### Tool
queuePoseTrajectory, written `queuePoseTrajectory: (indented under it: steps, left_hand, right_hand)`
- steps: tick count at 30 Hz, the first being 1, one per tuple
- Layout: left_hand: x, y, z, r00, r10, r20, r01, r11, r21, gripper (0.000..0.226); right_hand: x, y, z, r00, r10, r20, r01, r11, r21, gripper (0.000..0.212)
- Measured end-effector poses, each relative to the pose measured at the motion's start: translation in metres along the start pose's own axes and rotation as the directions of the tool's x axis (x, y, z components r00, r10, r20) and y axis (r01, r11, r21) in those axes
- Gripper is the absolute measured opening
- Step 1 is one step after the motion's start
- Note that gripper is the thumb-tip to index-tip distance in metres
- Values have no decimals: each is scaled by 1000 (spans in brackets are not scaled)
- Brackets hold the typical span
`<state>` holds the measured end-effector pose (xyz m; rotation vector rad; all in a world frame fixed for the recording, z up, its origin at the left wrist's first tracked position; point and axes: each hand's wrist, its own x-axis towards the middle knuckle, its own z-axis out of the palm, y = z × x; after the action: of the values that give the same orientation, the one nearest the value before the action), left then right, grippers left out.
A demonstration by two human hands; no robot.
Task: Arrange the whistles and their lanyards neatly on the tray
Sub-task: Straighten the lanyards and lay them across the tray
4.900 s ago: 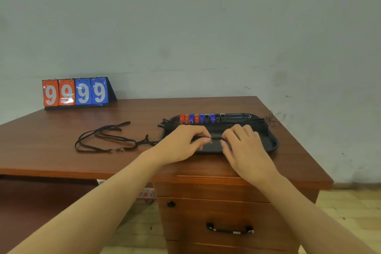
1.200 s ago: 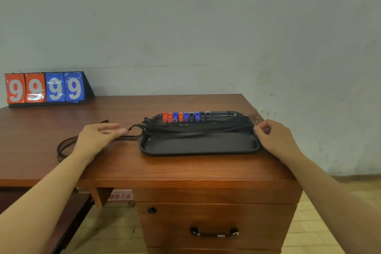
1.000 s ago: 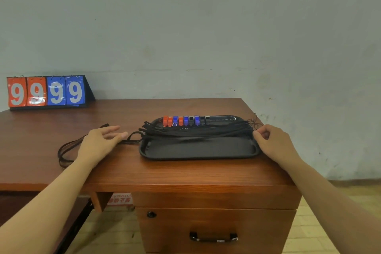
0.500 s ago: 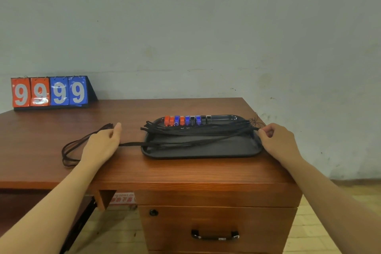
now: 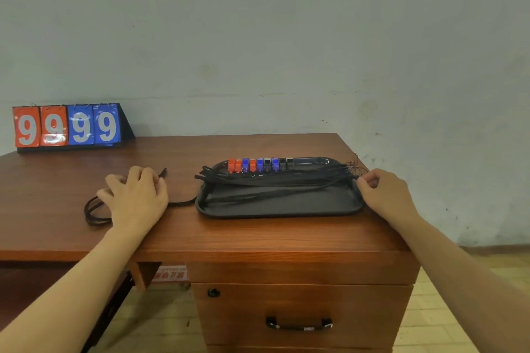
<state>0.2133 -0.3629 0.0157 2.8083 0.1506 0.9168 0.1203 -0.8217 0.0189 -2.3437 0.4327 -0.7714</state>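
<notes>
Head view: my left hand (image 5: 134, 199) presses flat on loose lanyards (image 5: 96, 210) at centre-left; my right hand (image 5: 383, 195) pinches cord ends (image 5: 354, 170) beside the tray (image 5: 281, 209), whistles (image 5: 259, 165) lining its far rim.

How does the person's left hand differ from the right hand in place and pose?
The left hand lies spread, palm down, on the loose lanyard on the desk, left of the tray. The right hand is curled at the tray's right end, pinching cord ends. Both touch black lanyards.
</notes>
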Motion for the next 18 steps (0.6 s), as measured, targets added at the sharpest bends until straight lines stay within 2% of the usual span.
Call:
queuePoseTrajectory:
  steps: [3, 6, 7, 9, 11, 12, 15, 18]
  left_hand:
    - [-4, 2, -4, 998, 44, -36, -42, 998, 51, 21]
    - [0, 18, -24, 986, 161, 52, -160, 987, -29, 25]
    - [2, 30, -32, 962, 241, 130, -232, 969, -84, 26]
    - [4, 56, -43, 860, 393, 326, -385, 918, -92, 30]
    - [2, 78, -46, 761, 411, 503, -459, 888, -30, 34]
    - [1, 85, -45, 741, 393, 545, -458, 889, -19, 33]
    - [2, 97, -40, 771, 359, 526, -405, 914, -31, 16]
    - [3, 100, -36, 800, 362, 478, -401, 916, -21, 8]
  right_hand:
    - [2, 0, 1, 1000, -5, 13, 5, 1000, -2, 12]
    - [3, 1, 1, 1000, -4, 16, 4, 1000, 3, 13]
    - [2, 1, 1, 1000, -6, 17, 6, 1000, 8, 13]
    - [1, 0, 0, 1000, -15, 18, 15, 1000, 21, 12]
    - [0, -1, -3, 999, -33, 16, 32, 999, 37, 12]
    - [-1, -1, -4, 999, -41, 14, 40, 998, 49, 11]
    - [-1, 2, -4, 999, -52, 7, 51, 994, 97, 11]
    - [-1, 4, -4, 998, -62, -3, 62, 989, 134, 10]
